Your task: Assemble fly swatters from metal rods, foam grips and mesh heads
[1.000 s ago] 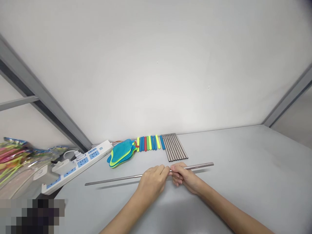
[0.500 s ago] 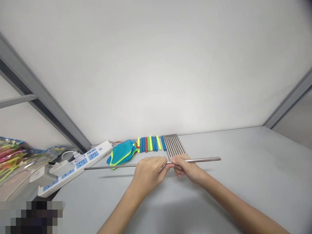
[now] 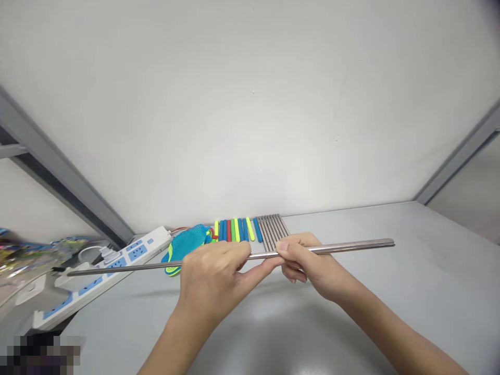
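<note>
Above the grey table (image 3: 371,297), the long metal rod (image 3: 260,255) is held crosswise, its axis running left to right, the right end higher in view. The left hand (image 3: 213,276) has its fingers wrapped over it; the right hand (image 3: 312,271) grasps it beside the left thumb. Beyond lie shorter metal tubes (image 3: 272,229).

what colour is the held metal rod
The metal rod is silvery grey; head view shows it.

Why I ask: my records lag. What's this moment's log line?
left hand: grips metal rod | right hand: grips rod | rod: above table
</note>
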Demonstrator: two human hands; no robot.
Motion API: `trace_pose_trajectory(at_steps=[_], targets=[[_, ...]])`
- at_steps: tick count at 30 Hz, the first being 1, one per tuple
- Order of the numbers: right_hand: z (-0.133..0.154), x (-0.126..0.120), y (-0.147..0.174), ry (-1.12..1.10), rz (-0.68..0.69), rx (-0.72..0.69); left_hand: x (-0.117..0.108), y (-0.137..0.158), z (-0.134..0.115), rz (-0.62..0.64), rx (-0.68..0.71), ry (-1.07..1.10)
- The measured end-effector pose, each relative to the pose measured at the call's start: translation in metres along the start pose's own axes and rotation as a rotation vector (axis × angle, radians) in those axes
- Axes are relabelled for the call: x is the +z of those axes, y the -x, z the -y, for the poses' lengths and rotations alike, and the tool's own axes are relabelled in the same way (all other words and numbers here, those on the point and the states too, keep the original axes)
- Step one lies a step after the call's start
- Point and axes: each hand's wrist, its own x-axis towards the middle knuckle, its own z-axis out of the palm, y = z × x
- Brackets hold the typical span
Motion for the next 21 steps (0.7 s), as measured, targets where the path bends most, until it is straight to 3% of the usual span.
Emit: trace_pose_trajectory(at_steps=[21], targets=[[0.003,-0.016,-0.004,0.028,-0.019,-0.068,0.004,-0.004,0.018,0.106,-0.004,-0.019]])
